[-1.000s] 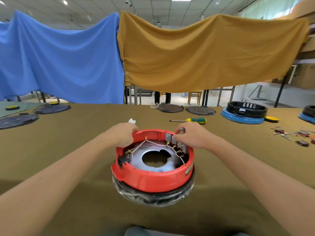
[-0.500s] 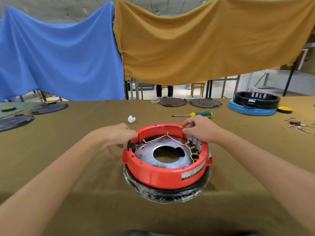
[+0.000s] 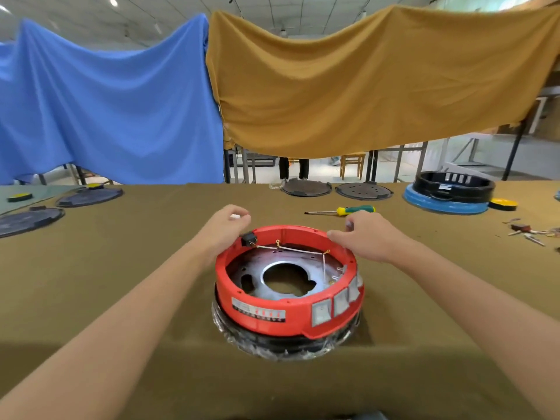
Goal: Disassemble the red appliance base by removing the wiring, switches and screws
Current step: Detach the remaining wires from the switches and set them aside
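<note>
Head | red base [image 3: 266, 316] upside-down | switches [image 3: 321, 313] front-right | wiring [image 3: 303, 253] inside

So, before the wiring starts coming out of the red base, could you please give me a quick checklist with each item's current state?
1. Red base sits flat on the table: ok.
2. Both hands steady the rim, left hand at the far left, right hand at the far right: ok.
3. White wiring inside is exposed and reachable: ok.
4. Black switch is free of the rim, by the left hand: cannot tell.
5. Grey switches are out of the front wall: not ok, they sit in place.
6. Screwdriver lies on the table beyond the base: ok.
</note>
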A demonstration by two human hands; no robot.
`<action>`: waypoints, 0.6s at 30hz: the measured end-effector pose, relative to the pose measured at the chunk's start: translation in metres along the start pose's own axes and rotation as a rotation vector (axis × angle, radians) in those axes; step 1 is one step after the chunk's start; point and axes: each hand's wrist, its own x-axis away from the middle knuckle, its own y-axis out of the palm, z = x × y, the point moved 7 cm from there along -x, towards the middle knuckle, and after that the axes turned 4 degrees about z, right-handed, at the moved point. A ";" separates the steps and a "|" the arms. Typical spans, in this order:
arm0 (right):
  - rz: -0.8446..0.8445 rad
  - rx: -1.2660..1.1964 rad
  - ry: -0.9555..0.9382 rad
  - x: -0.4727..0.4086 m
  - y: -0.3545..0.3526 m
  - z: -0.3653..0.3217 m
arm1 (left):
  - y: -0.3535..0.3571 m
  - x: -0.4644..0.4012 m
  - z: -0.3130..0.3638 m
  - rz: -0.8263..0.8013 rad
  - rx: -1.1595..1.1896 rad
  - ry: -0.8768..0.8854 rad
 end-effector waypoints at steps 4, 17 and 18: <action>-0.013 -0.105 -0.083 -0.009 0.007 -0.011 | -0.001 0.018 -0.024 -0.138 -0.284 -0.219; 0.104 -0.459 -0.176 -0.010 -0.005 -0.025 | 0.021 -0.003 0.009 -0.235 -0.598 0.243; 0.117 -0.603 -0.142 -0.010 -0.008 -0.025 | 0.022 -0.004 0.008 -0.202 -0.628 0.249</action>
